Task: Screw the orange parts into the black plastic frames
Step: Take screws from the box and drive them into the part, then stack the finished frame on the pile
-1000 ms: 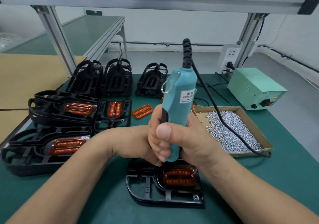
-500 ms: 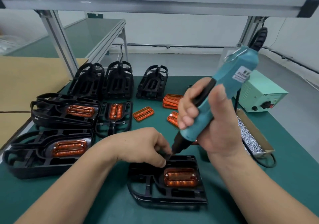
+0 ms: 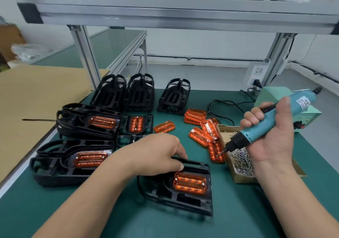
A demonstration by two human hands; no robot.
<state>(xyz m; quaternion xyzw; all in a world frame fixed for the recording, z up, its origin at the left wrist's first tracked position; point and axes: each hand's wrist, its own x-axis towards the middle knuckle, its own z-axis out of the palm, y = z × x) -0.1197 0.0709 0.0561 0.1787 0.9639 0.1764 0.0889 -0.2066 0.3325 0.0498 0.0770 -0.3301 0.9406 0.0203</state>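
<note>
A black plastic frame [image 3: 183, 199] lies in front of me on the green mat, with an orange part [image 3: 189, 182] seated in it and screw heads showing at its ends. My left hand [image 3: 156, 155] grips the frame's far left edge. My right hand [image 3: 271, 135] holds a teal electric screwdriver [image 3: 260, 125] off to the right, its bit pointing down-left over the cardboard box of screws [image 3: 240, 162]. Loose orange parts [image 3: 205, 133] lie beside that box.
Stacks of black frames with orange parts [image 3: 88, 122] sit at the left, and empty black frames [image 3: 139, 92] stand at the back. A green power unit [image 3: 308, 116] and its cable [image 3: 220, 107] are at the right. Aluminium posts [image 3: 86, 58] rise from the bench's back corners.
My right hand has swung the screwdriver away from the frame, to the right over the screw box. My left hand has shifted to the frame's far edge.
</note>
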